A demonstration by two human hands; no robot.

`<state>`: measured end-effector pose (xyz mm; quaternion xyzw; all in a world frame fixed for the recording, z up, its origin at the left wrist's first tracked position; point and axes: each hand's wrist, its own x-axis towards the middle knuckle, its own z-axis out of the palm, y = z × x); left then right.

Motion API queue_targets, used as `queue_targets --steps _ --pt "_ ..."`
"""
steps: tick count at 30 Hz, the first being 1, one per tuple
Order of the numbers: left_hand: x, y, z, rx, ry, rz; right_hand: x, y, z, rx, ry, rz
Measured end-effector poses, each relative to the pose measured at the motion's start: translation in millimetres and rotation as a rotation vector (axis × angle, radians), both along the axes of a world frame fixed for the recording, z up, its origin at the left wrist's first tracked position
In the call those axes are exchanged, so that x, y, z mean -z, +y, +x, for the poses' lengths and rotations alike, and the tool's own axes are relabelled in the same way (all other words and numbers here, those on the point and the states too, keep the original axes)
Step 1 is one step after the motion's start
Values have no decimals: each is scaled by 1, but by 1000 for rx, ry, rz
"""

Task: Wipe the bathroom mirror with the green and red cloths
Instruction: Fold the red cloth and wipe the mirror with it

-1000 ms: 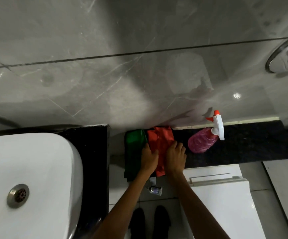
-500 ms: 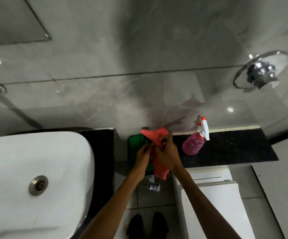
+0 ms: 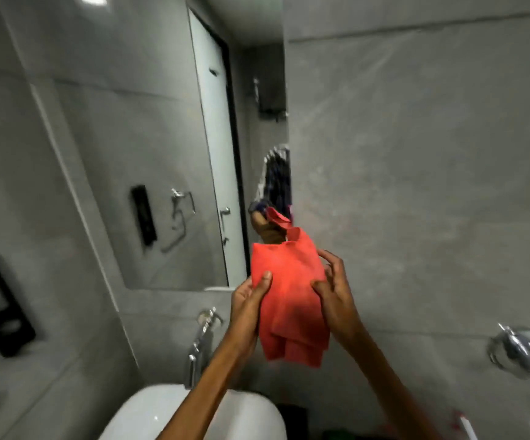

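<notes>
The red cloth (image 3: 289, 296) hangs bunched in front of me, held up between both hands. My left hand (image 3: 249, 301) grips its left edge with the thumb on top. My right hand (image 3: 335, 292) holds its right edge, fingers partly spread. The bathroom mirror (image 3: 162, 154) fills the wall at upper left, and its right edge runs just behind the cloth's top. It reflects a door, a towel ring and my hand with the cloth. A sliver of the green cloth (image 3: 336, 435) shows at the bottom edge.
A white basin (image 3: 162, 414) sits below my arms with a chrome tap (image 3: 203, 341) behind it. A black dispenser (image 3: 0, 300) is mounted on the left wall. A chrome wall fitting (image 3: 520, 347) is at right. The spray bottle's tip (image 3: 468, 427) peeks in at bottom right.
Both hands lifted the red cloth off the dark ledge and raised it in front of the mirror. My view swung up from the ledge and toilet to the mirror wall.
</notes>
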<state>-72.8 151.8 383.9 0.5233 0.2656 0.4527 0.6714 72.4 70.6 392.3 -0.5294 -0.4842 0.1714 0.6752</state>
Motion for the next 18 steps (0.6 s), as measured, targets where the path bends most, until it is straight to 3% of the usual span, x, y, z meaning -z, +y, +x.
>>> queue_targets --steps 7,13,18 --pt "-127 39 -51 189 -226 86 -86 73 -100 280 -521 217" --pt "-173 70 -80 335 -191 171 -120 112 -117 455 -737 316" --pt "-205 100 -65 357 -175 213 -149 144 -99 550 -738 421"
